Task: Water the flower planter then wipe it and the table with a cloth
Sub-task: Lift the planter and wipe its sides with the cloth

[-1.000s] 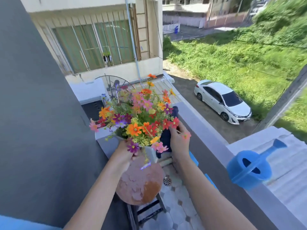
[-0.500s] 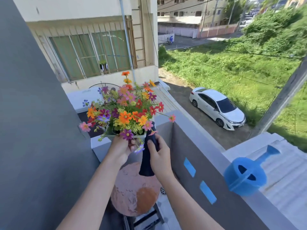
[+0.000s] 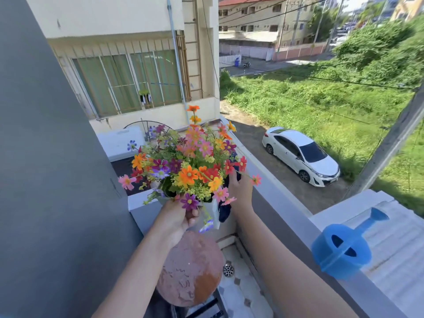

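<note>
A pale planter (image 3: 212, 211) full of many-coloured flowers (image 3: 188, 164) is held up in the air over a small round reddish table (image 3: 191, 269). My left hand (image 3: 177, 218) grips the planter's near side from below. My right hand (image 3: 239, 191) presses a dark blue cloth (image 3: 223, 213) against the planter's right side; flowers hide most of the cloth and the fingertips. A blue watering can (image 3: 344, 247) stands on the balcony ledge at the right, spout pointing away.
A grey wall (image 3: 46, 180) closes the left side. The balcony's ledge (image 3: 282, 203) runs along the right, with a drop to a street and a white car (image 3: 300, 154) beyond. A floor drain (image 3: 228, 270) lies on the tiled floor beside the table.
The planter stays lifted in my left hand. My right hand with the cloth slid down the planter's side half a second ago and has moved back up and to the right.
</note>
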Available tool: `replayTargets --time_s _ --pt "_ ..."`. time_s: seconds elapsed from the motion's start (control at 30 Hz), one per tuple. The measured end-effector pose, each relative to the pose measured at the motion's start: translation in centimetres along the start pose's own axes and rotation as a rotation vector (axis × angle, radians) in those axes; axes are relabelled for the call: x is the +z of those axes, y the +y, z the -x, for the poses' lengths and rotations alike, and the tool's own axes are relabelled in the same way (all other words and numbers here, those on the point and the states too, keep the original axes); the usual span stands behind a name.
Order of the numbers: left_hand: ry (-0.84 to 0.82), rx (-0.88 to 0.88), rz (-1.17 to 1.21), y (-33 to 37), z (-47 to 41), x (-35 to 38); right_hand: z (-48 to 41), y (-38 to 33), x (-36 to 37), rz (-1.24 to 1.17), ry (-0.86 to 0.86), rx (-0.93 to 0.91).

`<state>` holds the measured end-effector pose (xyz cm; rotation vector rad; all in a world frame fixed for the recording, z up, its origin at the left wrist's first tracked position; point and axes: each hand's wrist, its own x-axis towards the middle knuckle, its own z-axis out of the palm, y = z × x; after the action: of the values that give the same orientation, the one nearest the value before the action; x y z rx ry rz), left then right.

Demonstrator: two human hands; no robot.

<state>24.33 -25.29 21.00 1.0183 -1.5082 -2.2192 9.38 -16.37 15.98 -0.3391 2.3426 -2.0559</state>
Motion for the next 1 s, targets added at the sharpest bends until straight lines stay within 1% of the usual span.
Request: replayTargets --time_s 0.13,0.23,0.3,0.47,0.57,0.67,0.77,0.83,0.9,0.93,1.0 --pt "-0.004 -0.006 0.066 0.3 0.5 0.2 0.8 0.9 -0.8 -0.004 0.014 -0.012" --pt "0.024 -0.001 0.118 1.1 0.3 0.6 3.8 1.4 -0.6 0.014 -0.089 -0.013" --pt "0.036 0.028 0.106 1.7 0.1 0.7 5.8 1.5 -0.4 0.018 -0.132 -0.032" --pt "0.034 0.063 0.055 1.6 0.2 0.9 7.1 0.1 -0.8 -0.036 -0.148 -0.042" --pt "0.052 0.083 0.038 1.0 0.3 1.0 6.8 -1.1 -1.2 -0.073 -0.136 -0.056" --pt "0.049 0.064 0.024 0.5 0.7 1.0 6.0 -2.4 -1.6 -0.125 -0.090 -0.087" --pt "0.024 0.041 0.001 0.0 1.5 1.0 4.4 -3.1 -2.0 -0.105 -0.050 -0.124" --pt "0.009 0.029 -0.026 -0.2 2.2 1.1 3.2 -3.4 -2.2 -0.097 -0.012 -0.072" --pt "-0.023 0.008 -0.037 -0.4 2.7 1.2 1.4 -3.1 -2.7 -0.078 0.006 0.038" --pt "-0.036 0.001 -0.037 -0.4 3.0 1.3 0.7 -3.0 -3.0 -0.041 -0.010 0.122" --pt "-0.048 -0.007 -0.021 -0.4 3.3 1.4 -0.1 -2.1 -3.6 0.041 -0.099 0.336"
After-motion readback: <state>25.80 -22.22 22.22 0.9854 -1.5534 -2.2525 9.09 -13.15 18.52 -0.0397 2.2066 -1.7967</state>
